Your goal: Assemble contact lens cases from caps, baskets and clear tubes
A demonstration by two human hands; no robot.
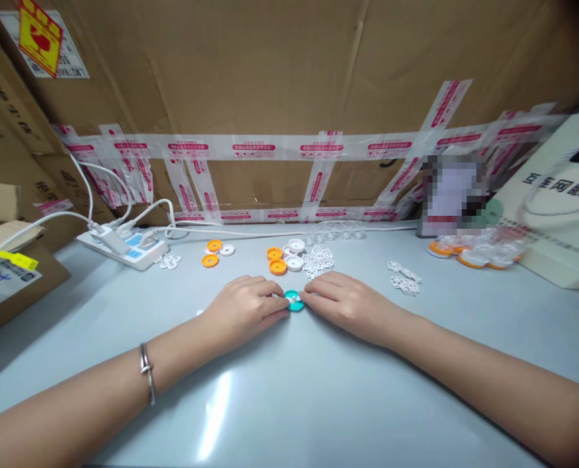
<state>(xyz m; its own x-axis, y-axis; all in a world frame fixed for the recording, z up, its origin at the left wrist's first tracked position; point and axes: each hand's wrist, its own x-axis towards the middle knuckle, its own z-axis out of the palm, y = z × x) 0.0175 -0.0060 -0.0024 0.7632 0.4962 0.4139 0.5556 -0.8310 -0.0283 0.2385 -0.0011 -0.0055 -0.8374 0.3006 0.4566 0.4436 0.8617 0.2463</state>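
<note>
Large carton (pixel 270 71) at rear: upper edge out of frame. Grey table (pixel 347 403): near side cut off. Printed bag (pixel 557 227): cropped at right. Left hand (pixel 245 309): thumb and index nearly closed, pinching the left rim of the teal disc; remaining fingers curled, tips unseen. Right hand (pixel 350 302): fingers bunched at the right rim; grip cannot be told. Teal disc (pixel 295 307): above the table between both hands, sides covered. White part (pixel 294 299) on disc: shape indistinct.
</note>
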